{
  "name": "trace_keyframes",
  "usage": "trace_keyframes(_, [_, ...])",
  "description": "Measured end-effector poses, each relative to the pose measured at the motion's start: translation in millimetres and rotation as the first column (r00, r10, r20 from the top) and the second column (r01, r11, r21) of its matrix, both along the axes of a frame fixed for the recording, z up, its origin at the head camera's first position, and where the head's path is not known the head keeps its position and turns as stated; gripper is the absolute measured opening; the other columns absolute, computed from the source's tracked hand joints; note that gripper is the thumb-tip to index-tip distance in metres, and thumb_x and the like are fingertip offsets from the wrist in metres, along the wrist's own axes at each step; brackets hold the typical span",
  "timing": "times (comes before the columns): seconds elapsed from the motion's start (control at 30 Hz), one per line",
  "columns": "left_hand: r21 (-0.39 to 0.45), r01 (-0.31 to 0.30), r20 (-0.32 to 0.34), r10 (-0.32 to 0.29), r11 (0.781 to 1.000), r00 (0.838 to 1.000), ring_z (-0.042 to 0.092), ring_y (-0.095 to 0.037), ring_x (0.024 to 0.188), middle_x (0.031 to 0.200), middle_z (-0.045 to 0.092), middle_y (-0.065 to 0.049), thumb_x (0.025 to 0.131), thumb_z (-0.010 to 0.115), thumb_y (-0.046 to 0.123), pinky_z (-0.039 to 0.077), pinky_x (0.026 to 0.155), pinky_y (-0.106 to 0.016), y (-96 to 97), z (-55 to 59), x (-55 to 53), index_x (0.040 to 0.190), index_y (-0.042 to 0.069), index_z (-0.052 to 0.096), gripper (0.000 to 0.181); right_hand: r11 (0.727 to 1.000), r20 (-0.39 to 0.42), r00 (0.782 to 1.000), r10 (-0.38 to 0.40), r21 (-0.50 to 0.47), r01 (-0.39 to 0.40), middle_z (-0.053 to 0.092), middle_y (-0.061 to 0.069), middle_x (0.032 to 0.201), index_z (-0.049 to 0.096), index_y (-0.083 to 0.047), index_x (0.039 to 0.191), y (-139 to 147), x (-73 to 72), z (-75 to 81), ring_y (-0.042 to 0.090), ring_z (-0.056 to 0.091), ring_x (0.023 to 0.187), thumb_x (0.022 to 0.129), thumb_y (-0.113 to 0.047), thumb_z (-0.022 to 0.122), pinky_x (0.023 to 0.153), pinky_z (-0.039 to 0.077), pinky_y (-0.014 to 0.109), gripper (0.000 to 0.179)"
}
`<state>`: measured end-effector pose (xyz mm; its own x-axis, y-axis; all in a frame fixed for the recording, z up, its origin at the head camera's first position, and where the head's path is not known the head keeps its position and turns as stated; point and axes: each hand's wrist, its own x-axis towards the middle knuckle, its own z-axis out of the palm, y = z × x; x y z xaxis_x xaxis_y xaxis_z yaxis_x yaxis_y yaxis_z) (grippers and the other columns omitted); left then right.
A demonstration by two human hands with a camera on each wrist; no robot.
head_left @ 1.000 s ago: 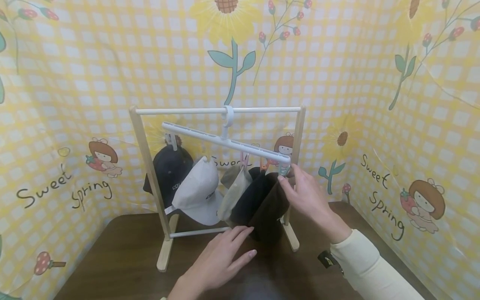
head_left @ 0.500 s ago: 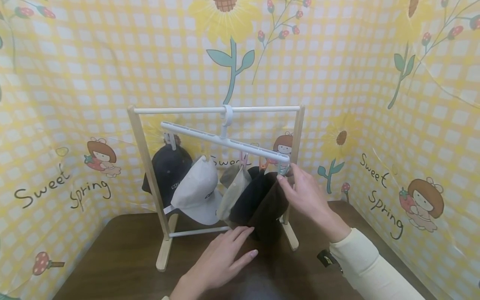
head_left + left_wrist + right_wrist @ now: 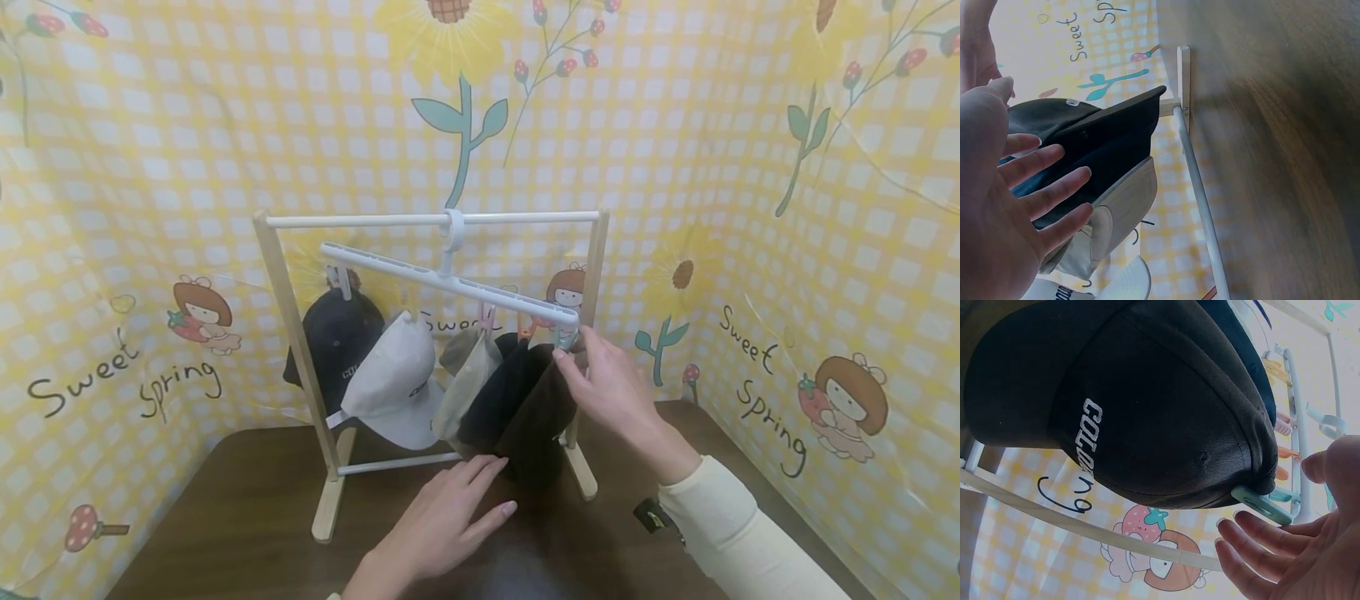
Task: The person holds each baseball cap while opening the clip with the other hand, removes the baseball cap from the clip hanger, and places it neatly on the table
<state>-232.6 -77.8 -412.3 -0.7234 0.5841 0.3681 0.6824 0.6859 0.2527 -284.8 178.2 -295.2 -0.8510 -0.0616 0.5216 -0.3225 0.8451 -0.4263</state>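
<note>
A white clip hanger [image 3: 450, 283] hangs tilted, its right end lower, with several hats clipped along it. My right hand [image 3: 615, 383] is at that lower end, thumb and fingers around the teal clip [image 3: 1263, 506]. In the right wrist view the fingers lie loosely beside the clip, with the thumb apart from it. That clip bites the edge of a dark cap with white lettering [image 3: 1147, 412]. Beneath the right-hand hats is my left hand [image 3: 446, 508], fingers straight and spread, tips close to the caps' lower edges. A navy hat [image 3: 1110, 144] and a beige one [image 3: 1129, 200] hang behind those fingers.
The hanger hooks onto the white top bar [image 3: 352, 222] of a wooden-legged rack [image 3: 288, 333]. A white cap [image 3: 397, 383] and a black cap [image 3: 337, 342] hang at left. The brown table [image 3: 247, 500] is enclosed by yellow checked cloth [image 3: 150, 200].
</note>
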Motion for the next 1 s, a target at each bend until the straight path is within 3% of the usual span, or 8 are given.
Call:
trace_keyframes(0.47, [-0.016, -0.004, 0.032, 0.004, 1.000, 0.999, 0.058, -0.020, 0.127, 0.144, 0.056, 0.000, 0.105, 0.029, 0.066, 0.051, 0.100, -0.048, 0.8, -5.3, -2.5, 0.146, 0.014, 0.055, 0.071, 1.000, 0.001, 1.000, 0.015, -0.021, -0.015, 0.069, 0.009, 0.121, 0.050, -0.008, 0.143, -2.5, 0.3, -1.1, 0.029, 0.070, 0.101, 0.104, -0.049, 0.053, 0.074, 0.055, 0.047, 0.056])
trace_keyframes(0.77, [-0.028, -0.006, 0.045, 0.007, 1.000, 0.999, 0.058, -0.020, 0.127, 0.145, 0.055, -0.001, 0.105, 0.033, 0.064, 0.051, 0.100, -0.049, 2.7, -7.5, -3.4, 0.145, 0.012, 0.057, 0.069, 1.000, 0.013, 1.000, 0.007, -0.021, -0.007, 0.070, 0.009, 0.122, 0.049, -0.008, 0.144, -2.9, 1.3, -1.4, 0.027, 0.070, 0.100, 0.104, -0.050, 0.052, 0.074, 0.055, 0.047, 0.058])
trace_keyframes(1.0, [-0.018, -0.013, 0.049, 0.014, 1.000, 0.999, 0.059, -0.020, 0.126, 0.145, 0.054, -0.001, 0.104, 0.028, 0.067, 0.051, 0.099, -0.048, 3.8, -8.4, -5.7, 0.144, 0.010, 0.057, 0.075, 1.000, 0.016, 1.000, 0.008, -0.022, -0.008, 0.069, 0.008, 0.123, 0.049, -0.009, 0.145, -2.9, 0.5, -0.8, 0.028, 0.070, 0.100, 0.104, -0.051, 0.051, 0.074, 0.054, 0.047, 0.058])
